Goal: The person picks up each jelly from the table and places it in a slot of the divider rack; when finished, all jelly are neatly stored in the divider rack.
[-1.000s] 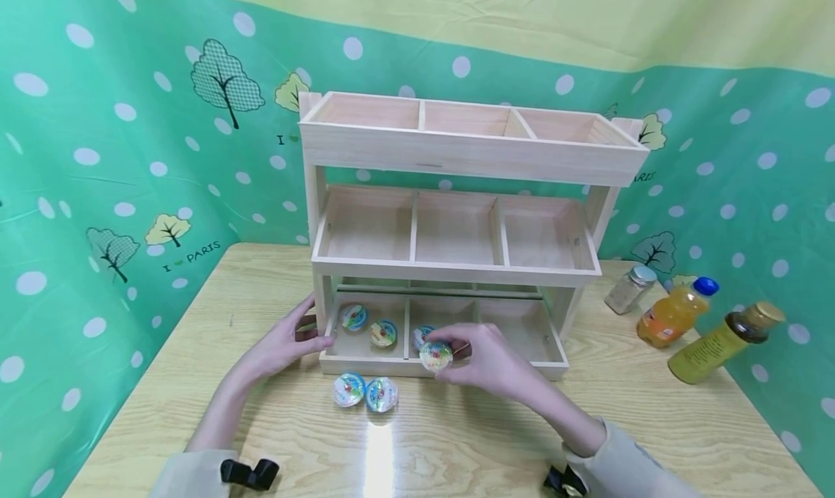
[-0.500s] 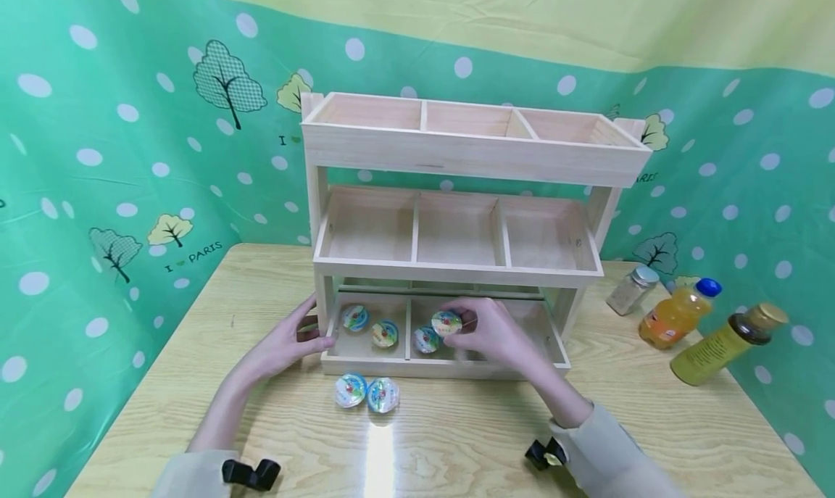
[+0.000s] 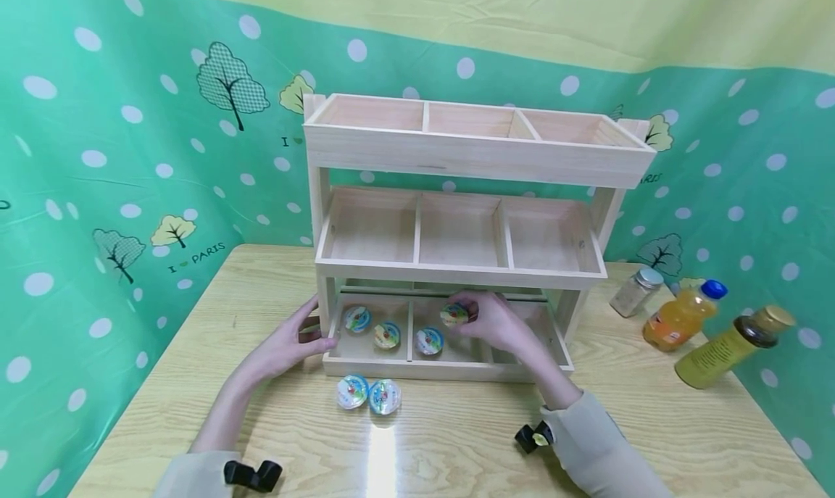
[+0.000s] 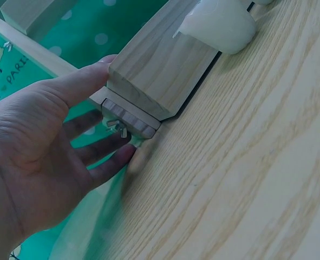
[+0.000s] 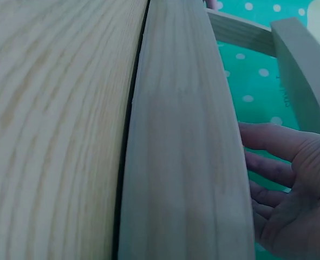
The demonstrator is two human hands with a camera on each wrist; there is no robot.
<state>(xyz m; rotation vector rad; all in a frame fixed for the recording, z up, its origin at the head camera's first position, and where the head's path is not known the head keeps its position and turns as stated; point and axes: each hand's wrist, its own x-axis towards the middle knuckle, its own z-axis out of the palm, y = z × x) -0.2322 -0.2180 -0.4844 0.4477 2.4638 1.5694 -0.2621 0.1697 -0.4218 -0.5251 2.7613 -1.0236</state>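
Note:
In the head view, my right hand (image 3: 491,324) pinches a jelly cup (image 3: 453,314) at the back of the bottom tray's middle compartment. Nearer the front of that compartment sits another jelly cup (image 3: 429,341). The left compartment holds a blue-lidded jelly cup (image 3: 356,319) and a yellowish one (image 3: 387,335). My left hand (image 3: 288,346) grips the bottom left corner of the wooden rack (image 3: 443,371), thumb on the tray's corner and fingers by the post. In the right wrist view, the tray's front board (image 5: 181,135) hides the held cup.
Two jelly cups, a blue-rimmed one (image 3: 352,391) and a paler one (image 3: 385,396), stand on the table (image 3: 313,440) before the rack. To the right are a silver-capped jar (image 3: 636,293), an orange drink bottle (image 3: 681,317) and a gold-capped bottle (image 3: 727,349).
My right hand has carried its jelly cup from over the tray's front edge back into the middle compartment, behind the cup there. My left hand has stayed on the rack's corner.

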